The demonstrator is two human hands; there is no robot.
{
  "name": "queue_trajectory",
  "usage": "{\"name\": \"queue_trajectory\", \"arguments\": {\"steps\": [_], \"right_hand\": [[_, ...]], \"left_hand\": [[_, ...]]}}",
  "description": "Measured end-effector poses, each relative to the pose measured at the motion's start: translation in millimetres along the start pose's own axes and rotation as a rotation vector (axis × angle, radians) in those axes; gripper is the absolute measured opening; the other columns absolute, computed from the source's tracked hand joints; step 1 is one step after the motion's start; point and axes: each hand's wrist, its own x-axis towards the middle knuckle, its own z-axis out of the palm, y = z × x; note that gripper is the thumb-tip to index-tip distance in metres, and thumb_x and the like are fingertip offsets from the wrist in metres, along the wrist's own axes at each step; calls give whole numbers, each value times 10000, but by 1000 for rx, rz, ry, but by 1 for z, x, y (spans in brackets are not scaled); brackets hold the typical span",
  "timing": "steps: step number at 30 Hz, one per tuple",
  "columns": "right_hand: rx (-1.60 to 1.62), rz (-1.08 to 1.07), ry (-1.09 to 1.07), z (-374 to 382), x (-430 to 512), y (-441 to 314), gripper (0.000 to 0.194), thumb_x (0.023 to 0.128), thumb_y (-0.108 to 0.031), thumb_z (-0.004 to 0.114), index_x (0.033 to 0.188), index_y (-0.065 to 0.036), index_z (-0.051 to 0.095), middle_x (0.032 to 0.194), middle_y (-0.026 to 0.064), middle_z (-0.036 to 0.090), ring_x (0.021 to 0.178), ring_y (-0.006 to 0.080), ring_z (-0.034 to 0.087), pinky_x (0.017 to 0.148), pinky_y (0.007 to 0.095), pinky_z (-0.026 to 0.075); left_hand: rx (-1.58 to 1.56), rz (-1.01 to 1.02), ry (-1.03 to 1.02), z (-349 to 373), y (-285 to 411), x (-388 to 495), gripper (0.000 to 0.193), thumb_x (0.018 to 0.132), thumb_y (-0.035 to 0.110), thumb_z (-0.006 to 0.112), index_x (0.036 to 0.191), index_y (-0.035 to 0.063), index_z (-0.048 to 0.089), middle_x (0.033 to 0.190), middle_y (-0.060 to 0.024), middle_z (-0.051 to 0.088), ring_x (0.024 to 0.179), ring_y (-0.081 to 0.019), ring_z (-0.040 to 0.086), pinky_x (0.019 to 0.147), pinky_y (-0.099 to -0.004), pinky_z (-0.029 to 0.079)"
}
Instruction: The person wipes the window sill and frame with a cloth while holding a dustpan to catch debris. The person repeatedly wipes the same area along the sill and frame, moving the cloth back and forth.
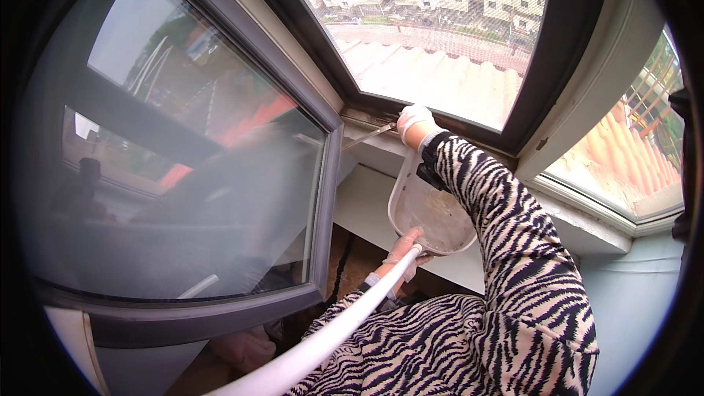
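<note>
A dustpan [432,206] with a long white handle [330,341] is held level below the window sill, with bits of dirt on its floor. My left hand [402,256], in a clear thin glove, grips the pan's near rim where the handle joins it. My right hand [415,122], in a whitish glove, is at the lower rail of the window frame [440,118]. A thin, light-coloured tool [369,136] sticks out leftward from its fingers along the dirty sill [379,146]. The gripped end of that tool is hidden.
A dark-framed window sash [328,198] stands swung inward on my left, its glass reflecting the surroundings. A screen [434,55] fills the opening ahead. On the right are a white frame post [588,82] and another window [621,148]. A pinkish cloth-like item [245,349] lies low on the left.
</note>
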Motion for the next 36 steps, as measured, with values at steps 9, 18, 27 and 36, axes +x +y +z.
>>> {"name": "queue_trajectory", "arguments": {"steps": [9, 18, 27, 36], "right_hand": [[192, 271, -95, 16, -119, 46, 247, 870, -137, 696, 1109, -108, 753, 1164, 113, 730, 1065, 275, 710, 877, 353, 581], [430, 629, -24, 55, -175, 68, 299, 932, -146, 617, 1217, -108, 700, 1267, 150, 679, 1171, 324, 663, 943, 390, 559], [1086, 671, 248, 49, -228, 88, 441, 945, -436, 604, 998, -9, 699, 983, 220, 720, 914, 309, 686, 810, 397, 499], [-16, 569, 261, 61, -250, 59, 182, 925, -115, 555, 1043, -74, 688, 1050, 140, 676, 970, 304, 658, 802, 404, 545]], "left_hand": [[20, 25, 32, 13, -21, -19, 463, 888, 371, 655, 1227, 67, 571, 1155, -153, 664, 1042, -311, 658, 925, -515, 540], [65, 17, 27, 4, -31, -23, 491, 898, 442, 606, 1228, 79, 598, 1138, -113, 693, 985, -252, 675, 875, -450, 550], [86, 24, 34, -6, -46, -11, 535, 884, 457, 617, 1259, 79, 562, 1157, -132, 664, 996, -262, 666, 833, -449, 566], [85, 19, 59, -7, -40, -28, 502, 890, 456, 624, 1219, 81, 568, 1104, -116, 677, 942, -255, 681, 775, -442, 584]]}}
